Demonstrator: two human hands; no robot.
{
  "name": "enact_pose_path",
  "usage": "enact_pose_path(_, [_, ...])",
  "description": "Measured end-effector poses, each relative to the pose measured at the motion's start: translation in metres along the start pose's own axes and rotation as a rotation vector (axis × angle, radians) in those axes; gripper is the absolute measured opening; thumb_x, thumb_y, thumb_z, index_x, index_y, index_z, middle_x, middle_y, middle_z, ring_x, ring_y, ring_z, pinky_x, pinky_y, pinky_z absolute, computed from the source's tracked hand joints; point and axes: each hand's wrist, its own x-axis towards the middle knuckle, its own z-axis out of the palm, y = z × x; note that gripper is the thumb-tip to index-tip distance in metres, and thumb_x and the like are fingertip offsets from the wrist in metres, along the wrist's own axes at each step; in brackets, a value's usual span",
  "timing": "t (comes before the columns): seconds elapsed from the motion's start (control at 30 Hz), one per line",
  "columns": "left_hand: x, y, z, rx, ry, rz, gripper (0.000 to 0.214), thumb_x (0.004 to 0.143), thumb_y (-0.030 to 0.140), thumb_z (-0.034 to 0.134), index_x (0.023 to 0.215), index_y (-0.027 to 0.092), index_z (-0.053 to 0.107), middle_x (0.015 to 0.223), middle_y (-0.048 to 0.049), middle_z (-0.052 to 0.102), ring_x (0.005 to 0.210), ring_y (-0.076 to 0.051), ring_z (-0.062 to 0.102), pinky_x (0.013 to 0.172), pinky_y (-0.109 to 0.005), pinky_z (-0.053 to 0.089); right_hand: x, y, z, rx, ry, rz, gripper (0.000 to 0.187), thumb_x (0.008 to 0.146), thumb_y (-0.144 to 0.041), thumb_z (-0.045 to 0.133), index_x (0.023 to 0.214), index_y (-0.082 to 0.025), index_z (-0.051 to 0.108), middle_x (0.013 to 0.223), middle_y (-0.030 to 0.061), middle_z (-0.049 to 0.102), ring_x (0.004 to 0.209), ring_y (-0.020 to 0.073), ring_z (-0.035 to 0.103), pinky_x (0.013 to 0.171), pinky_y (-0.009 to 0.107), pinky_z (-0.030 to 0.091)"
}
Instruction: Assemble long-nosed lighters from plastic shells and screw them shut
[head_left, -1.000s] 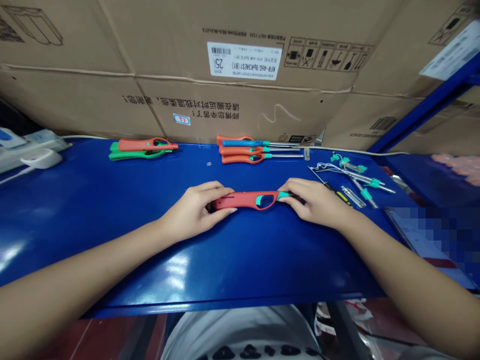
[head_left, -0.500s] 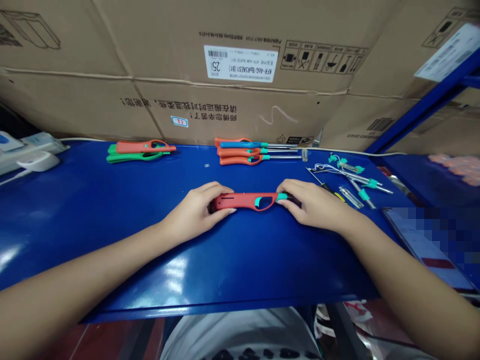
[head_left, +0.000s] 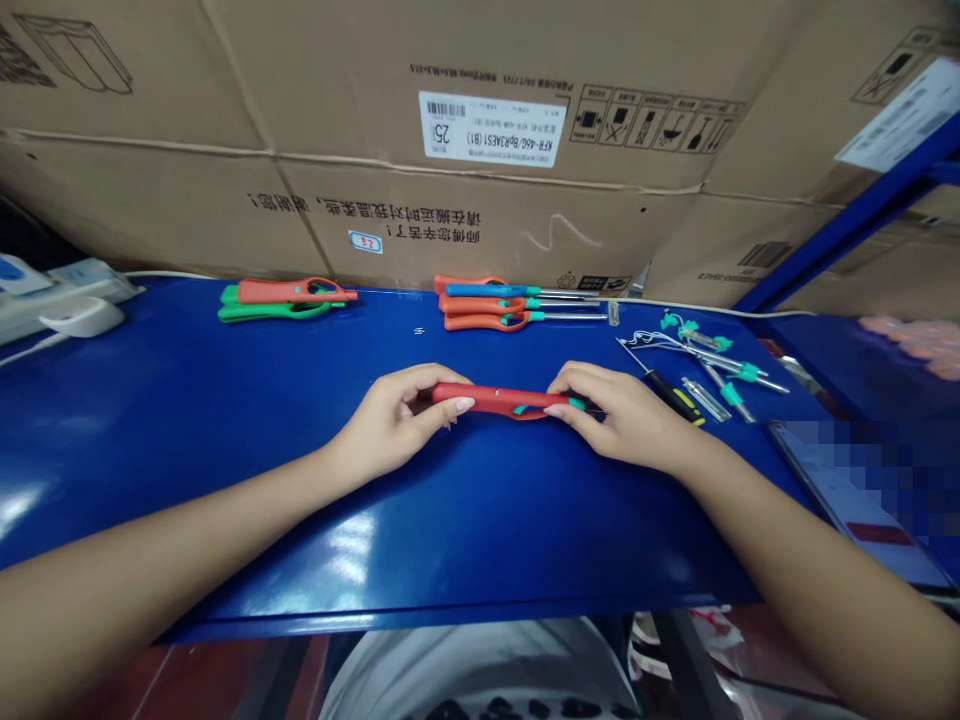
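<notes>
A red long-nosed lighter [head_left: 495, 399] with a teal trigger and collar lies level between my hands, its narrow edge turned up. My left hand [head_left: 409, 408] is closed around the handle end, thumb in front. The fingers of my right hand [head_left: 600, 402] pinch the collar end, where a thin dark rod partly shows. Behind it, several assembled lighters [head_left: 487, 322], orange and blue, rest with their metal tubes pointing right. To the right lie a black and yellow screwdriver [head_left: 673, 395], a clear fuel tank [head_left: 706, 398] and teal-ended metal tubes with wires [head_left: 731, 372].
Orange and green lighter shells [head_left: 289, 295] lie at the back left, near a white power strip [head_left: 90, 290]. A large cardboard box [head_left: 360, 180] stands behind the blue table [head_left: 465, 540]. At right are a tablet-like screen [head_left: 840, 500] and a blue post [head_left: 847, 200].
The lighter has been rolled in my hands, from its broad side facing me to its narrow edge. Both hands keep their grip in nearly the same place.
</notes>
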Motion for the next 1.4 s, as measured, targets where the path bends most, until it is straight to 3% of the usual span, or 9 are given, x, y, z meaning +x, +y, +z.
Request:
enact_pose_path(0.17, [-0.006, 0.009, 0.002, 0.224, 0.069, 0.236, 0.019, 0.095, 0.031, 0.068, 0.105, 0.016, 0.073, 0.098, -0.0048, 0.073, 0.086, -0.014, 0.066, 0.077, -0.024, 0.050, -0.003, 0.001, -0.003, -0.036, 0.050, -0.034, 0.012, 0.100, -0.032, 0.053, 0.096, -0.021, 0.054, 0.091, 0.0040, 0.061, 0.075, 0.0172, 0.057, 0.067, 0.029, 0.042])
enact_pose_path(0.37, [-0.005, 0.004, 0.006, 0.218, 0.031, 0.211, 0.021, 0.097, 0.033, 0.064, 0.100, 0.015, 0.073, 0.094, -0.0053, 0.072, 0.081, -0.015, 0.066, 0.073, -0.024, 0.049, -0.003, 0.004, -0.004, -0.052, 0.048, -0.046, 0.014, 0.100, -0.033, 0.054, 0.098, -0.020, 0.059, 0.093, 0.0050, 0.064, 0.077, 0.0173, 0.060, 0.067, 0.029, 0.042])
enact_pose_path(0.63, [-0.008, 0.008, 0.012, 0.196, -0.127, 0.098, 0.029, 0.100, 0.038, 0.057, 0.092, 0.015, 0.074, 0.078, -0.0028, 0.069, 0.070, -0.014, 0.062, 0.063, -0.024, 0.046, 0.001, -0.012, 0.007, 0.003, -0.160, -0.071, 0.027, 0.106, -0.037, 0.044, 0.100, -0.019, 0.064, 0.094, 0.0052, 0.067, 0.082, 0.0171, 0.062, 0.072, 0.029, 0.044])
enact_pose_path(0.83, [-0.012, 0.010, 0.009, 0.355, -0.182, 0.109, 0.034, 0.099, 0.042, 0.059, 0.126, 0.022, 0.063, 0.096, -0.0018, 0.071, 0.075, -0.014, 0.063, 0.072, -0.026, 0.051, 0.005, -0.010, 0.012, -0.099, -0.218, 0.006, 0.036, 0.108, -0.036, 0.035, 0.089, -0.019, 0.061, 0.087, 0.0052, 0.067, 0.078, 0.0180, 0.061, 0.071, 0.030, 0.042])
enact_pose_path(0.93, [-0.011, 0.007, 0.006, 0.426, -0.234, 0.200, 0.039, 0.092, 0.043, 0.069, 0.124, 0.021, 0.065, 0.110, -0.0059, 0.066, 0.089, -0.017, 0.064, 0.080, -0.029, 0.053, 0.006, -0.005, 0.012, -0.139, -0.200, 0.055, 0.036, 0.107, -0.036, 0.035, 0.087, -0.019, 0.060, 0.086, 0.0051, 0.066, 0.078, 0.0186, 0.060, 0.070, 0.030, 0.041])
enact_pose_path(1.07, [-0.010, 0.001, 0.003, 0.481, -0.225, 0.275, 0.034, 0.097, 0.031, 0.063, 0.128, 0.019, 0.065, 0.111, -0.0076, 0.062, 0.094, -0.017, 0.064, 0.085, -0.030, 0.054, 0.006, -0.005, 0.009, -0.126, -0.199, 0.078, 0.036, 0.108, -0.038, 0.035, 0.089, -0.020, 0.059, 0.089, 0.0043, 0.065, 0.082, 0.0185, 0.060, 0.071, 0.030, 0.041])
enact_pose_path(1.23, [-0.008, -0.002, 0.002, 0.558, -0.231, 0.285, 0.035, 0.099, 0.032, 0.061, 0.130, 0.016, 0.065, 0.108, -0.0085, 0.065, 0.095, -0.019, 0.064, 0.085, -0.032, 0.054, 0.005, -0.008, 0.002, -0.175, -0.164, 0.115, 0.025, 0.101, -0.046, 0.052, 0.103, -0.022, 0.061, 0.097, 0.0052, 0.067, 0.092, 0.0217, 0.062, 0.075, 0.032, 0.044])
enact_pose_path(1.33, [-0.007, 0.002, 0.000, 0.620, -0.270, 0.292, 0.035, 0.099, 0.032, 0.061, 0.129, 0.015, 0.066, 0.107, -0.0090, 0.065, 0.095, -0.021, 0.064, 0.085, -0.034, 0.054, 0.003, -0.002, -0.003, -0.324, -0.067, 0.188, 0.033, 0.100, -0.049, 0.052, 0.112, -0.020, 0.062, 0.107, 0.0117, 0.067, 0.101, 0.0287, 0.060, 0.084, 0.040, 0.048])
enact_pose_path(1.4, [-0.006, 0.006, -0.001, 0.694, -0.280, 0.297, 0.033, 0.098, 0.031, 0.062, 0.126, 0.016, 0.067, 0.106, -0.0091, 0.066, 0.095, -0.023, 0.063, 0.085, -0.036, 0.054, -0.002, 0.008, -0.010, -0.484, -0.014, 0.339, 0.037, 0.100, -0.047, 0.048, 0.116, -0.015, 0.061, 0.113, 0.0193, 0.064, 0.108, 0.0357, 0.058, 0.088, 0.047, 0.048])
